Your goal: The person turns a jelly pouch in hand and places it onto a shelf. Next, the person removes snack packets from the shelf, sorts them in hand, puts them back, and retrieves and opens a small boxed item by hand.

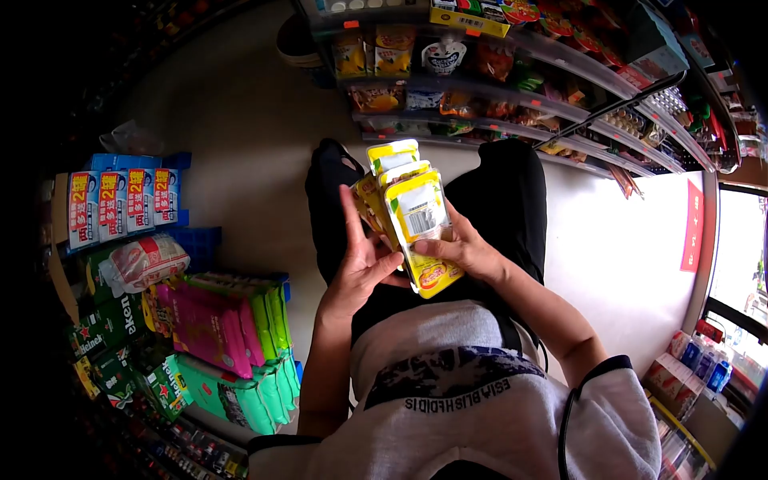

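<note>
Yellow packs (416, 210) are up over the lap, right hand (464, 250) clamping them, thumb across the front one. Left hand (358, 268) is loosely spread at their side, can't tell how firm. They're stacked unevenly, so if that thumb slackens, some could slide out.

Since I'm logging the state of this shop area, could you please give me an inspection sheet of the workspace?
Surface: pale floor; no worktop seen.
Job's things: yellow packs, stacked unevenly, held in front of the body, one barcode visible.
Clutter: pink bags, teal bags and green cartons stacked at left.
Grip: right hand holds the packs, thumb on top; left hand at their left side, hold unclear.
Cables: dark strip at the waist, cord or strap unclear.
Surroundings: stocked shelves ahead; red sign at right.
</note>
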